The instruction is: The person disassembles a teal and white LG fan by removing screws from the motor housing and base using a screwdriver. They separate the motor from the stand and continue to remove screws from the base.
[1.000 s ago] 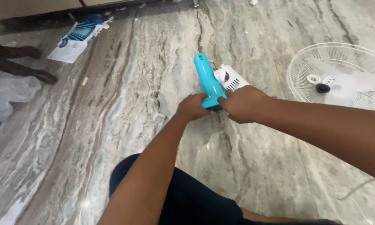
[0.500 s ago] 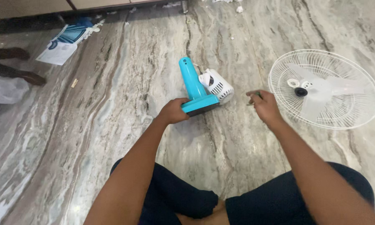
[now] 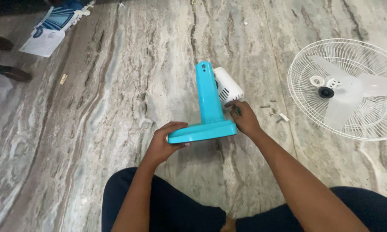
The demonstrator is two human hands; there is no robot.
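The turquoise fan stand (image 3: 208, 109) looks like smooth, slightly glossy plastic. The white motor housing (image 3: 227, 83) is matt, ribbed plastic. The fan grille (image 3: 305, 107) is thin white-coated wire around translucent plastic blades (image 3: 352, 96). The floor (image 3: 129, 77) is polished, veined grey stone.

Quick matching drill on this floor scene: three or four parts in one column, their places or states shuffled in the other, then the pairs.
1. blue fan stand
2. white motor housing
3. fan grille
4. loose screws

A. flat on the floor at far right, blade in it
B. base held by the left hand
C. scattered between right hand and grille
D. behind the stand's column

Pairs: 1-B, 2-D, 3-A, 4-C
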